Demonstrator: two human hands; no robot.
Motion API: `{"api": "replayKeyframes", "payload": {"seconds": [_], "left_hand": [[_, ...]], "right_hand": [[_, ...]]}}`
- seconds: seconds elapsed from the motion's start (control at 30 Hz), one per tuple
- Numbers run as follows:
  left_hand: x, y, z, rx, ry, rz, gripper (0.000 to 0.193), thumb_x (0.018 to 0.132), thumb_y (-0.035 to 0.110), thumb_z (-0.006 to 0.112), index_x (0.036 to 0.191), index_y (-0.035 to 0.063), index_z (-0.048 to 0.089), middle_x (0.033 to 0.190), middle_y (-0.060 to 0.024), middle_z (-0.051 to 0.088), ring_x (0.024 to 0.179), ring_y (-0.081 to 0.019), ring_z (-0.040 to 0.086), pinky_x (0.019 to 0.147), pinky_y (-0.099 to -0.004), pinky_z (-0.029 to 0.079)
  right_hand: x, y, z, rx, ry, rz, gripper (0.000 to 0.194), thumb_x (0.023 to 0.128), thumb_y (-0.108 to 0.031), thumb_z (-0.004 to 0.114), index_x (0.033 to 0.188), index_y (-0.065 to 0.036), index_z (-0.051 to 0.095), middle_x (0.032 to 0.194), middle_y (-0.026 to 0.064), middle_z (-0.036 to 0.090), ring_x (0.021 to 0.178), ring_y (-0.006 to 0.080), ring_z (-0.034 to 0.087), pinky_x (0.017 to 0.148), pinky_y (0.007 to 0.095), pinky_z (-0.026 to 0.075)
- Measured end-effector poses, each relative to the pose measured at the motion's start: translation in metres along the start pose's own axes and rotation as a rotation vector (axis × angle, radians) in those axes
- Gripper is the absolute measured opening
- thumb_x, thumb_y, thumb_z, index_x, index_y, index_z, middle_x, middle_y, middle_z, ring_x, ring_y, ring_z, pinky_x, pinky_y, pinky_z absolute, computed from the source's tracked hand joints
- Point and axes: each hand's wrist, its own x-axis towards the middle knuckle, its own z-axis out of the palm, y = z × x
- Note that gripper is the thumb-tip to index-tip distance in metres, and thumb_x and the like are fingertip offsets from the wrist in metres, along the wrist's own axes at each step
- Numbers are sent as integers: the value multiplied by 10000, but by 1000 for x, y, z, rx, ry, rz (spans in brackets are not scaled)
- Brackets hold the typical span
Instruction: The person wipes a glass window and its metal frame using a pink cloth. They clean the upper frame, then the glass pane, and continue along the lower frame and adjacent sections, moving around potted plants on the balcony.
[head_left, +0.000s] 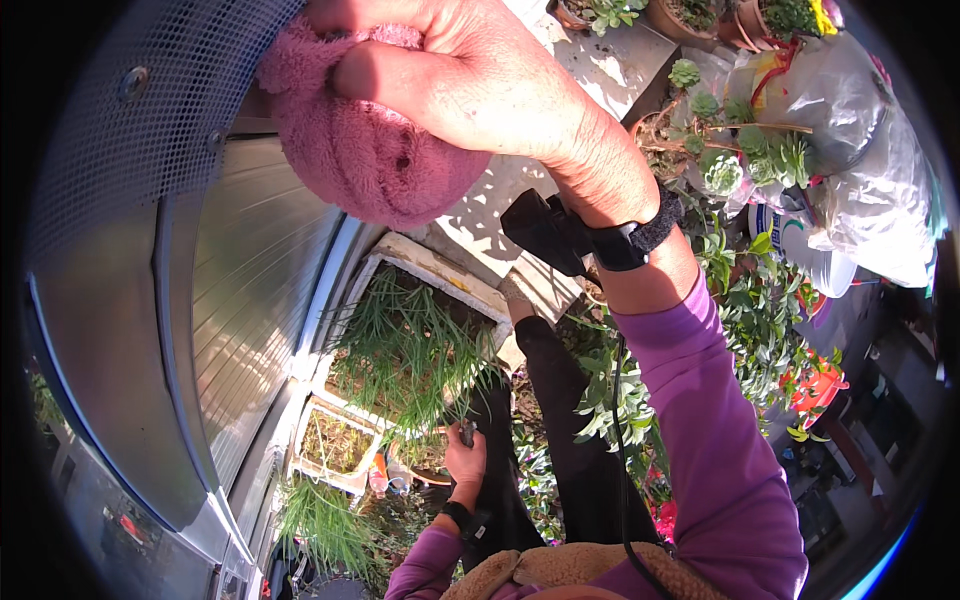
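Near the camera, at the top, my right hand (480, 82) grips a bunched pink plush cloth (390, 150). The cloth overlaps the edge of a metal mesh screen (172, 82) in the picture; whether it touches the screen I cannot tell. Below the screen stands a shiny metal-framed panel (255, 262). Far lower, beside my black-trousered leg, my left hand (466, 459) is closed around a small dark grey object (468, 433), too small to name. Long green leaves (412, 345) in a white planter box (442, 270) lie just above that hand.
A second white planter (337, 442) and a bottle (378, 476) are at lower left. Potted succulents (721, 172), plastic bags (847, 150), a white bucket (817, 259), leafy plants (757, 330) and a red container (817, 390) crowd the right. A black cable (619, 420) hangs beside my right arm.
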Motion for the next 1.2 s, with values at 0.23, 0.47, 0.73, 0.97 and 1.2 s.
{"api": "replayKeyframes", "payload": {"seconds": [0.23, 0.47, 0.73, 0.97, 1.2], "left_hand": [[-9, -5, 4, -25, 34, 8, 411, 829, 349, 627, 1197, 171, 581, 891, -171, 704, 809, -387, 677, 726, -474, 529], [-18, -6, 4, -125, 34, 15, 390, 829, 333, 629, 1185, 182, 580, 880, -165, 699, 803, -383, 674, 720, -462, 528], [-24, -20, 4, -239, 67, -22, 374, 824, 304, 645, 1174, 175, 609, 901, -155, 703, 818, -353, 684, 745, -435, 532], [-28, -33, 4, -300, 116, -19, 357, 820, 293, 656, 1154, 171, 626, 862, -159, 698, 782, -346, 685, 717, -430, 530], [-29, -38, 0, -328, 110, -11, 353, 822, 288, 657, 1151, 164, 625, 829, -167, 695, 765, -352, 687, 710, -430, 534]], "right_hand": [[-19, 63, 11, -255, 185, -65, 285, 880, -134, 609, 1146, -48, 669, 941, 89, 699, 895, 173, 657, 819, 296, 509], [-71, 161, 29, -637, 268, 639, 370, 836, -273, 553, 1153, -123, 672, 1092, 173, 675, 1017, 375, 630, 900, 423, 501], [-74, 233, 88, -914, 476, 682, 307, 884, -308, 520, 1025, -66, 644, 1071, 224, 629, 972, 405, 630, 853, 479, 510], [-76, 231, 121, -979, 258, 859, 342, 884, -288, 497, 1106, -53, 608, 1080, 227, 643, 967, 404, 639, 834, 492, 517], [-78, 242, 112, -1077, 434, 794, 414, 858, -294, 484, 1222, -124, 582, 1114, 192, 664, 1036, 397, 629, 877, 490, 500]]}}
